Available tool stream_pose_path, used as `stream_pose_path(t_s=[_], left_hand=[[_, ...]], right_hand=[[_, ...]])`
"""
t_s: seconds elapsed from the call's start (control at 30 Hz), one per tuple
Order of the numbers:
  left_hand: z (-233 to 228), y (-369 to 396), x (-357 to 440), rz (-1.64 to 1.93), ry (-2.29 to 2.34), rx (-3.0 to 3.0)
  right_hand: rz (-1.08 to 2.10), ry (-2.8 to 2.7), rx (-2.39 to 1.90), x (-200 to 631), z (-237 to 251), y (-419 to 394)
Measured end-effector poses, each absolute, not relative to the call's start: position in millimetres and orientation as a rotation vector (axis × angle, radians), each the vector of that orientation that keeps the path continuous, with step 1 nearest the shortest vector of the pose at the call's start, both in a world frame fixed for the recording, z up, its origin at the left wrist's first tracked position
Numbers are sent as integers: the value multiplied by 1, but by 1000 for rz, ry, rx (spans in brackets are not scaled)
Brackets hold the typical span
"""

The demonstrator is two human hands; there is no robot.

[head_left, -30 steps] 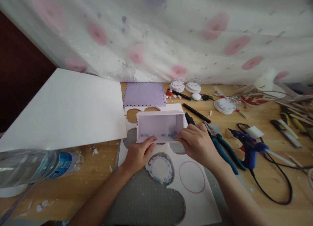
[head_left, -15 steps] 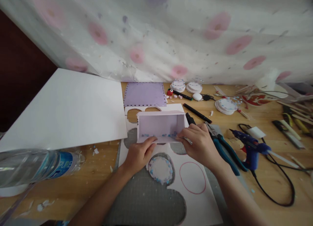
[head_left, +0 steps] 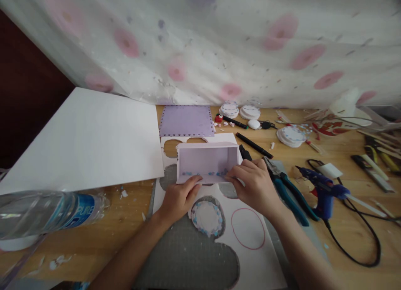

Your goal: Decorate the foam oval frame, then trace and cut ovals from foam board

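A small open lilac box (head_left: 205, 159) of foam board stands on a cut white sheet (head_left: 250, 256) in the middle of the wooden table. Small blue bits line its near inside edge. My left hand (head_left: 179, 199) grips the box's near wall at the left, thumb on the rim. My right hand (head_left: 257, 186) pinches the near right corner of the same box. Just in front of my hands lies a white disc with a blue-dotted rim (head_left: 206, 217), and to its right a circle drawn in red (head_left: 249, 228).
A large white board (head_left: 84, 137) lies left, a lilac square sheet (head_left: 186, 120) behind the box. A plastic water bottle (head_left: 46, 214) lies near left. To the right are teal pliers (head_left: 286, 190), a blue glue gun (head_left: 322, 189) with black cable, black markers (head_left: 253, 145), white discs (head_left: 290, 135).
Almost nothing has moved; both hands keep their hold on the box, and the view has shifted very slightly.
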State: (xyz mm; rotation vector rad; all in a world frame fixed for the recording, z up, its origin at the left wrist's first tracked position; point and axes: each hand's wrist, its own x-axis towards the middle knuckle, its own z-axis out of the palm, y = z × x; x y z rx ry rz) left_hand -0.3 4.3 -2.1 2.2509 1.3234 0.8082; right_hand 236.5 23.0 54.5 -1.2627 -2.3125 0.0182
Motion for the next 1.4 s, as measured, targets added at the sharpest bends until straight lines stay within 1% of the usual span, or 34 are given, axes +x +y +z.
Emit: stream_pose_path(t_s=[0.27, 0.5, 0.63, 0.9, 1.17, 1.4], left_hand=[[-2, 4, 0, 796, 1333, 2261], [2, 11, 2, 751, 1424, 2304], [13, 21, 6, 692, 1525, 2252], [27, 35, 11, 928, 1536, 1707], [49, 47, 11, 888, 1608, 1668], [47, 49, 7, 964, 1681, 1826]], right_hand=[[127, -1959, -1348, 241, 47, 17], [474, -1317, -1352, 244, 37, 8], [599, -1111, -1265, 246, 32, 2], [742, -1052, -1275, 243, 18, -9], [800, -1031, -1286, 238, 17, -8], [813, -1011, -1265, 237, 17, -8]])
